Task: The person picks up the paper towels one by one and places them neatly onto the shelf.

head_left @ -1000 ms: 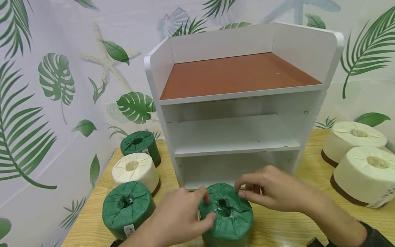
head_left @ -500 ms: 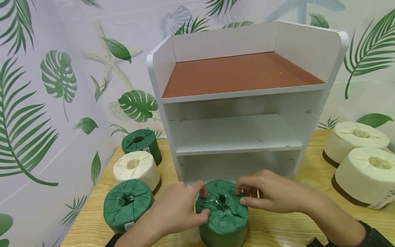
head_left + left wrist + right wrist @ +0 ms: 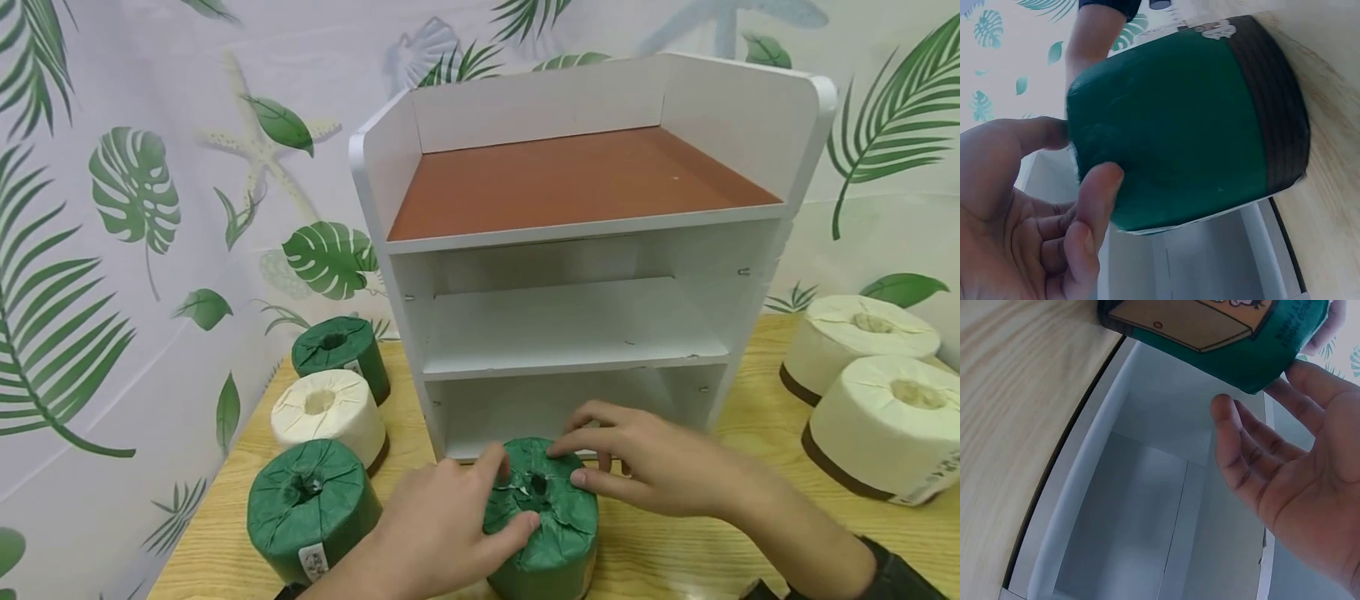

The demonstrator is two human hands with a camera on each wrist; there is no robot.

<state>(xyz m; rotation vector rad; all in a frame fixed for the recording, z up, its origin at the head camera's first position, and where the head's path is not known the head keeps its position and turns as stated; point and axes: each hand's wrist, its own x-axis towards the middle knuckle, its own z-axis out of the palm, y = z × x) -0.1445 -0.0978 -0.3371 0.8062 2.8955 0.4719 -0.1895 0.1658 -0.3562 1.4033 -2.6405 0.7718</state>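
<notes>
Now, R grip [image 3: 637,458] reaches farther over the green roll's [image 3: 564,529] top than 1 s ago; L grip's [image 3: 442,525] thumb lies nearer the hole [image 3: 537,490], which looks narrower. Roll on tabletop [image 3: 675,554], btwn both grips, in front of shelf [image 3: 577,187]. R fingers spread, tips at R rim; L thumb & index apart at L rim, can't tell if pinching. Prob. means work centres on top wrapper [image 3: 566,500], w/ roll barely shifted.

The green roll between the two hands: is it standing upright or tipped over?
Upright: the green roll shows its holed top facing up.
</notes>
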